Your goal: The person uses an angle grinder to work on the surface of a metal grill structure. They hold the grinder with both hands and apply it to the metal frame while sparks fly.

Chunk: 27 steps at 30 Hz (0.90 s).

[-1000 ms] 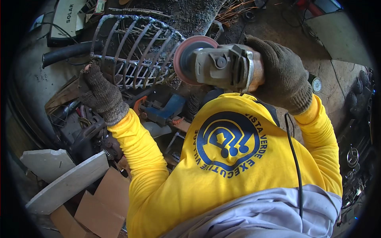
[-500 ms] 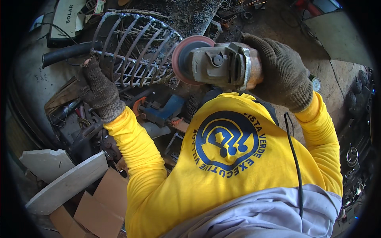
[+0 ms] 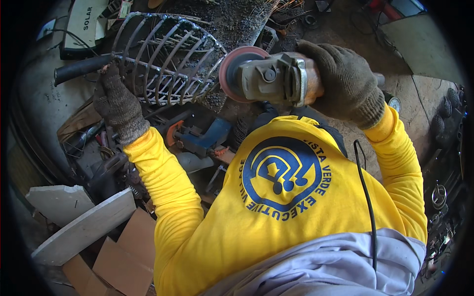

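My right hand (image 3: pixel 345 85), in a brown knit glove, is wrapped around the body of an angle grinder (image 3: pixel 270 78). The grinder's reddish round disc (image 3: pixel 228 74) is close to the right end of a barred metal cage (image 3: pixel 170 61); whether they touch I cannot tell. My left hand (image 3: pixel 120 104), gloved the same way, grips the cage's left end, its fingers partly hidden. Just beyond these fingers lies a dark round tube (image 3: pixel 81 70). The cage is made of curved bars with shiny weld spots along its frame.
Below the cage sits a blue clamp-like tool (image 3: pixel 210 138) among cluttered tools. Pale broken boards (image 3: pixel 89 227) and a cardboard box (image 3: pixel 126 251) are at lower left. A black cord (image 3: pixel 366 197) hangs over my yellow shirt. Thin orange streaks (image 3: pixel 286 5) show at the top.
My left hand and the cage have shifted slightly left. The grinder's disc has moved a little right and down relative to the cage. Both hands keep their grip.
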Tool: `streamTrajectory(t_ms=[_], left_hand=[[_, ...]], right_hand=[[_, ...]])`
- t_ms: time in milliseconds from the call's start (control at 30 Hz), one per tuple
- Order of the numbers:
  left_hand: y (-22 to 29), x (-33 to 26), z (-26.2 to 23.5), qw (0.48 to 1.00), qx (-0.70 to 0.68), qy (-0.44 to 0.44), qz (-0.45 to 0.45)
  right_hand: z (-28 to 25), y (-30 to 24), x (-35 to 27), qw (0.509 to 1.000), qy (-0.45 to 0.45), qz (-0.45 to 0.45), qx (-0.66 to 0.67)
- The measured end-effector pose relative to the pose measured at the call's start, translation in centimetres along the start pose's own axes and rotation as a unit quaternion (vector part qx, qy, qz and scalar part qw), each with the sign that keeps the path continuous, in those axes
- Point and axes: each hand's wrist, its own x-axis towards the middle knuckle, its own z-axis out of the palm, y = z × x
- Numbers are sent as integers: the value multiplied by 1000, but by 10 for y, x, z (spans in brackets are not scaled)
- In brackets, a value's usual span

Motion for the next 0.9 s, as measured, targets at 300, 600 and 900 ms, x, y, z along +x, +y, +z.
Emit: streamTrajectory(t_ms=[300,600,900], left_hand=[[9,4,11,1000,-15,-18,14],[9,6,11,1000,-11,-22,15],[3,7,10,996,20,-26,77]], right_hand=[[-9,-4,3,1000,10,8,29],[-14,-3,8,999,-11,9,42],[-14,-1,7,999,16,-12,36]])
